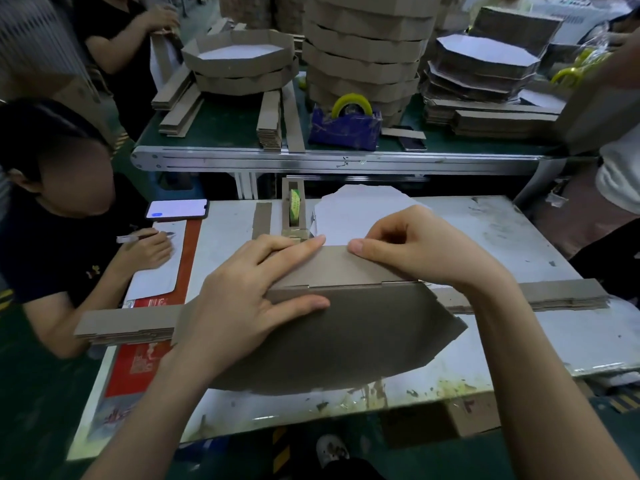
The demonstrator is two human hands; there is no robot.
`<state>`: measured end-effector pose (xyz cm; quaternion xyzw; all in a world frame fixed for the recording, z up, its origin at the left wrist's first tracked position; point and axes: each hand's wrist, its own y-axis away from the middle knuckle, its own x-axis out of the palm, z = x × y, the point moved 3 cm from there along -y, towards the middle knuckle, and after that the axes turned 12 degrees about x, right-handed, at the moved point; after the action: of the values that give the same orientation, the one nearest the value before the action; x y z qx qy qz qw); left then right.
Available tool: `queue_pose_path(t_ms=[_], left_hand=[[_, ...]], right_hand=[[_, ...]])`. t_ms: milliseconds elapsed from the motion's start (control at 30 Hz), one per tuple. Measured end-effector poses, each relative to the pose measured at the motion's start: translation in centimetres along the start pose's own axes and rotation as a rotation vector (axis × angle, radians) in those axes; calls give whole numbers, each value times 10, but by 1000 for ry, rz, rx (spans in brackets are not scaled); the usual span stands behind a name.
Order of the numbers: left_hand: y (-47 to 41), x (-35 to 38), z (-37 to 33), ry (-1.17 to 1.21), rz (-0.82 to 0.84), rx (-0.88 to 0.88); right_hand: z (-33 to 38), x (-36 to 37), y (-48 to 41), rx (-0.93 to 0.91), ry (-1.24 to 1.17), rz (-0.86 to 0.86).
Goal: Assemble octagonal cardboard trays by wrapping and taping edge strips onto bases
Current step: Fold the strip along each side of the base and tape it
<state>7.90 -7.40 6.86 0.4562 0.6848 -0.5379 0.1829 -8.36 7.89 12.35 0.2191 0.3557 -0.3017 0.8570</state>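
Head view: hands (242,299) (419,247) hold edge strip (339,268); red sheet's (138,362) print blurred.

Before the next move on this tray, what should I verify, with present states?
1. Seating: edge strip sits along the base's far edge: ok.
2. Hold: left hand presses flat across strip and base: ok.
3. Grip: right hand pinches the strip's top edge: ok.
4. Supply: tape dispenser just behind the hands, roll loaded: ok.
5. Tape piece in hand: not ok, none visible.
6. Corner fit: cannot tell.
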Motion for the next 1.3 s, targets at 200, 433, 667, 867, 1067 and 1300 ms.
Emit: queue_pose_path(t_ms=[200, 433, 667, 867, 1067, 1300], left_hand=[[-4, 5, 3, 22, -22, 4], [-13, 3, -8, 31, 38, 64], [-12, 0, -8, 129, 55, 79], [-9, -5, -10, 209, 35, 77], [-11, -9, -12, 260, 59, 32], [-22, -7, -7, 323, 102, -66]], right_hand=[[-4, -3, 4, 22, -88, 19], [-9, -2, 5, 1, -149, -24], [-12, -2, -1, 33, -161, 121], [-19, -13, -69, 147, -367, -17], [-42, 31, -172, 503, -657, 90], [-67, 102, -235, 787, -698, 268]])
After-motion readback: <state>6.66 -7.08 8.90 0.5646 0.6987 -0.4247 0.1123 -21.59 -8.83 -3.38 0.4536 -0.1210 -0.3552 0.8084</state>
